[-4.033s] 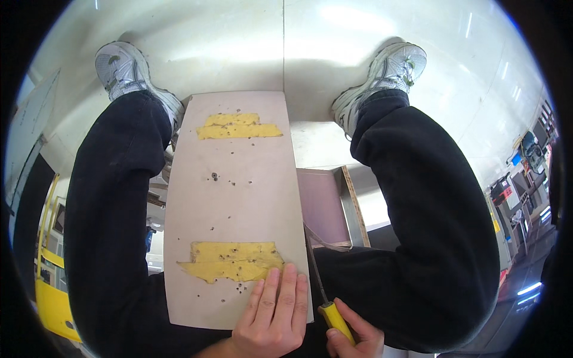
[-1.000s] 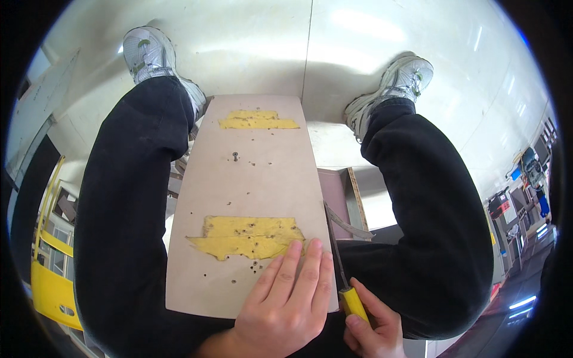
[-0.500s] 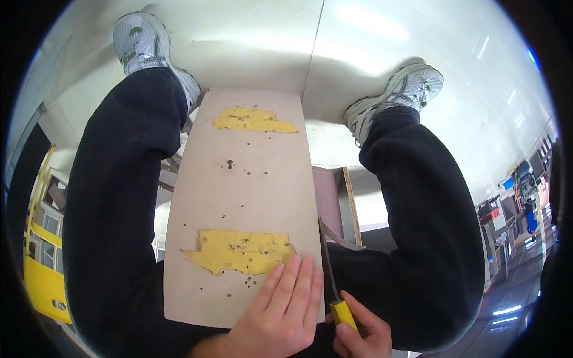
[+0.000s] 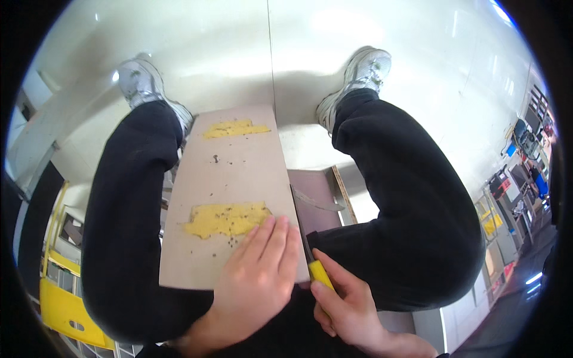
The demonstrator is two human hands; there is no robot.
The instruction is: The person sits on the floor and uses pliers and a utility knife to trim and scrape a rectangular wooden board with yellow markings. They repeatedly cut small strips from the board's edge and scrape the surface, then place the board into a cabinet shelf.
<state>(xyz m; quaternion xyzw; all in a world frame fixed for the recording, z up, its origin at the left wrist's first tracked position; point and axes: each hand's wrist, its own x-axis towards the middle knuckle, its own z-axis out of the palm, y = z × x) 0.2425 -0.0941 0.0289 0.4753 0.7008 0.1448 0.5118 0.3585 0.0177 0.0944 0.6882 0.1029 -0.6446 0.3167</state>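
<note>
A pale beige board (image 4: 248, 176) with holes and two torn yellow patches (image 4: 230, 219) lies between my legs. My left hand (image 4: 258, 280) rests flat on its near right part, fingers stretched out over the edge of the nearer patch. My right hand (image 4: 349, 304) is closed round the yellow handle of a file (image 4: 320, 273). The file's long, dark, narrow blade runs along the board's right edge, partly hidden beside it. A thin curved strip (image 4: 316, 201) sticks out to the right from that edge.
My legs in black trousers (image 4: 412, 221) flank the board, with grey-white shoes (image 4: 364, 71) on the pale floor (image 4: 233, 53). Below the board's right side is a pinkish panel with a raised wooden edge (image 4: 344, 194). A yellow frame (image 4: 74, 313) stands at the left.
The view has shifted and tilted, so the board and legs appear moved. My right hand and the file sit a little farther along the board's right edge. My left hand stays flat on the board.
</note>
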